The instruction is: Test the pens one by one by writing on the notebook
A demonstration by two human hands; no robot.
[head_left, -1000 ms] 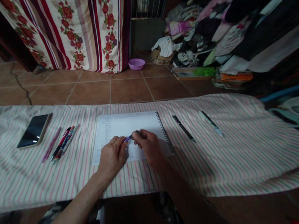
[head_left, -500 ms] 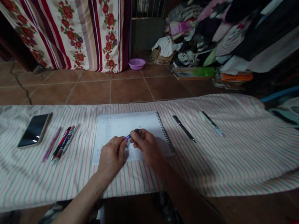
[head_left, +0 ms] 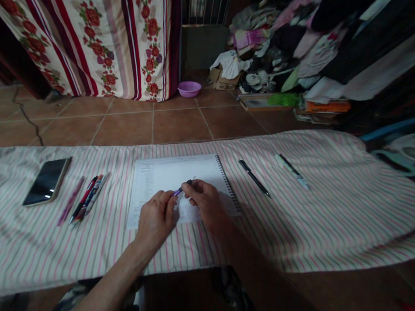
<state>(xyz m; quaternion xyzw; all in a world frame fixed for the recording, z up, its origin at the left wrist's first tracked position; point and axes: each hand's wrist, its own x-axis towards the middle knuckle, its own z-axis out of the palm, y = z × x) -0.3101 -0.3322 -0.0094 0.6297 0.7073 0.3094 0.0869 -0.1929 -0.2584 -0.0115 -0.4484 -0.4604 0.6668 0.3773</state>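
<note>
A purple pen with a dark end [head_left: 178,191] is held between my two hands, above a spiral notebook [head_left: 172,170]. My left hand [head_left: 156,213] pinches its purple part between thumb and fingers. At the dark end, the thumb and fingers of my right hand [head_left: 204,198] are closed on the pen. Printed text runs down the left side of the notebook's page, and its black spiral lies on the right. A small dark mark shows on the paper just above my right hand. Part of the pen is hidden by my fingers.
Left of the notebook lie several pens [head_left: 88,198] in a group and a dark phone [head_left: 47,181]. To the right rest a black pen [head_left: 254,178] and a pale-and-dark pen [head_left: 292,170]. A striped cloth [head_left: 215,250] covers the surface. Beyond is a purple basin [head_left: 189,89] on the tiled floor.
Both hands keep their grip on the pen, with barely any shift of the right fingers. The whole view has moved very slightly; the other things lie as before.
</note>
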